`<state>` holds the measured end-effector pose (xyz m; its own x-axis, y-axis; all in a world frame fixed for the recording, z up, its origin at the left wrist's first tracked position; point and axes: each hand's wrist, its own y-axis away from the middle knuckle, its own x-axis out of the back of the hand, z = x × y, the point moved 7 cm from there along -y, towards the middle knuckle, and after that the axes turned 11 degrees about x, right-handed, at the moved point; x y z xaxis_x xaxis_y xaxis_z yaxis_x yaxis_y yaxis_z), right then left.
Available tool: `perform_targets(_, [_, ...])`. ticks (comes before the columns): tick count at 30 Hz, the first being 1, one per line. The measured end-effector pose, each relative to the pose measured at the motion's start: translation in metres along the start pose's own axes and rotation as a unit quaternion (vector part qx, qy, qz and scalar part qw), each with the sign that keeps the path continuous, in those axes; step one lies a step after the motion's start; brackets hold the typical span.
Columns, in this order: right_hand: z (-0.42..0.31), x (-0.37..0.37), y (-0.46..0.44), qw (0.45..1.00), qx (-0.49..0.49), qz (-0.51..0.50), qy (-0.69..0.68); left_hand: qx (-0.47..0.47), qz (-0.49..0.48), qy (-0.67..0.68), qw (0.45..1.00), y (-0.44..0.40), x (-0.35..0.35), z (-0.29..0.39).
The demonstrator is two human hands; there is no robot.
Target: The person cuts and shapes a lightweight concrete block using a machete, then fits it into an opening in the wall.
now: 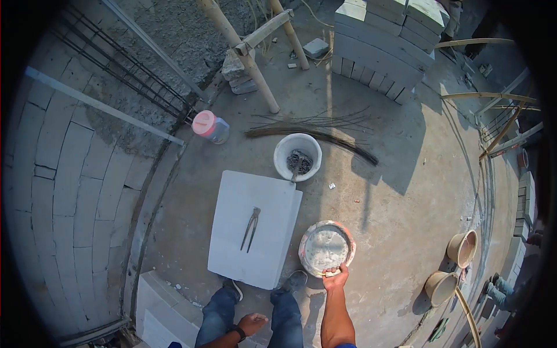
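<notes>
My right hand (335, 278) is closed over the near rim of a round, mortar-crusted bucket (303, 249). Orange patches show on its rim, and the pale inside has a grey, stained surface. Near my left knee, my left hand (253, 323) holds nothing visible, its fingers loosely bent. A pair of end-cutting pincers (251, 229) lies on a large white block (232, 197) before my feet. Just beyond the block stands a white bucket (280, 159) containing small dark metal pieces and what looks like a tool handle.
A bundle of thin wire (342, 139) lies behind the white bucket. A pink-lidded plastic jar (217, 130) stands by the block wall (87, 191). Wooden poles (255, 72) and stacked blocks (377, 43) are farther back. Two tubs (442, 288) sit right, near another person's legs (500, 293).
</notes>
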<state>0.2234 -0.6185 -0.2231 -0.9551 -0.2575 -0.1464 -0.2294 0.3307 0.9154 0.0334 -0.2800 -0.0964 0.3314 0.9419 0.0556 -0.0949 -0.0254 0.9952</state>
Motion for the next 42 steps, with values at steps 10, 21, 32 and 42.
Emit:
perform_targets(10, [-0.003, 0.015, 0.046, 0.981, 0.069, 0.021, 0.182, -0.064, 0.075, 0.110, 0.989, 0.035, 0.067, -0.038])
perform_targets(21, [0.037, 0.009, 0.269, 0.925, 0.071, -0.033, 0.371, -0.031, 0.095, 0.198, 0.975, 0.051, 0.184, -0.134])
perform_targets(32, [0.244, -0.079, 0.430, 0.769, 0.077, -0.105, 0.626, -0.056, 0.084, 0.447, 0.889, -0.012, 0.443, -0.243])
perform_targets(42, [0.459, -0.252, 0.409, 0.631, 0.039, -0.336, 0.698, 0.031, 0.198, 0.570, 0.797, -0.008, 0.488, -0.475])
